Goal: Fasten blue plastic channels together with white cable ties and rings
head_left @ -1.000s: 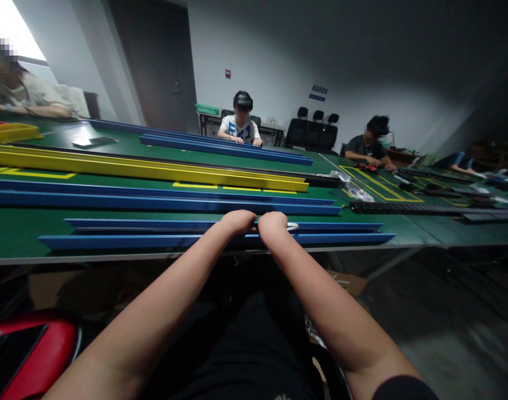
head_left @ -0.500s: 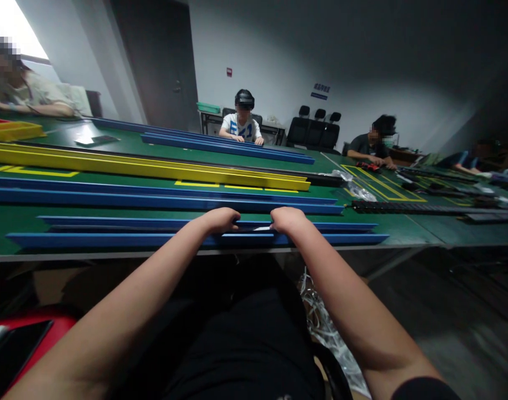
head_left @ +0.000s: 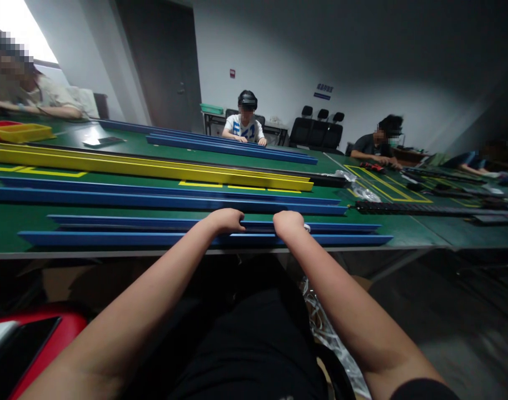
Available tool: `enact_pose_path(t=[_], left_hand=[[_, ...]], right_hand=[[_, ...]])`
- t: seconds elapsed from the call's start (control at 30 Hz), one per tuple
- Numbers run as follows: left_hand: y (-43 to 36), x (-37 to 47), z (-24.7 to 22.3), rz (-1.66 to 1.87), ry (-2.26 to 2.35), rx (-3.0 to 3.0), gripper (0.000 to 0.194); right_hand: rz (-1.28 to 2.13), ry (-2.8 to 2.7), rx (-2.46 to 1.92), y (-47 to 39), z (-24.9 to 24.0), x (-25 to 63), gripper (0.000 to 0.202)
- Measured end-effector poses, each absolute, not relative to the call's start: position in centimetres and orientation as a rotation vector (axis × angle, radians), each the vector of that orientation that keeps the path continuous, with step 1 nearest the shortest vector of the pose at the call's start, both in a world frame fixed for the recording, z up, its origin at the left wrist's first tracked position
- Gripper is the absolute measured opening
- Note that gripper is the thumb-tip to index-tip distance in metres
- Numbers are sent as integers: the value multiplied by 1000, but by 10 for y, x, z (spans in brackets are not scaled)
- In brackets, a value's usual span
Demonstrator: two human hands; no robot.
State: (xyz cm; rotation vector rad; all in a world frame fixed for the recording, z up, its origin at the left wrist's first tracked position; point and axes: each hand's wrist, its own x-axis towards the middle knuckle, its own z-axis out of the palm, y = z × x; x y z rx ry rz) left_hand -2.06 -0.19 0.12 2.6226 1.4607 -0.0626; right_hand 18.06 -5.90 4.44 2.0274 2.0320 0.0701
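Both my hands are over the nearest long blue channel rail (head_left: 112,239), which lies along the table's front edge. My left hand (head_left: 227,220) curls down onto it with the thumb side facing right. Its fingertips dip into the channel, and what they hold, if anything, is hidden. A short way to the right, my right hand (head_left: 289,224) is closed in a fist above the same rail. A small end of a white strip (head_left: 307,228) sticks out at the fist's right side; the rest is covered by the hand.
Behind lie another blue rail (head_left: 162,200), a yellow rail (head_left: 154,168) and further blue rails (head_left: 233,149). Black slatted strips (head_left: 424,209) and clear plastic wrap (head_left: 364,191) are at right. Yellow tray (head_left: 24,132) at far left. Several people sit around the green table.
The white strip seen between my hands is gone from that gap; a white end now shows right of my right fist. The view has turned slightly left.
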Motion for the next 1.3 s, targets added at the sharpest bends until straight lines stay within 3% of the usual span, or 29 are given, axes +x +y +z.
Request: enact_pose_path(t=[0.23, 0.57, 1.3], left_hand=[[1, -1, 3, -161, 1438, 2634, 44], [-3, 65, 1, -27, 1199, 2751, 37], [2, 63, -4, 31, 1220, 2741, 33]], right_hand=[[31, 2014, 2043, -57, 44, 177, 33], [13, 1996, 2084, -56, 40, 177, 32], [104, 2099, 2112, -61, 30, 186, 31]])
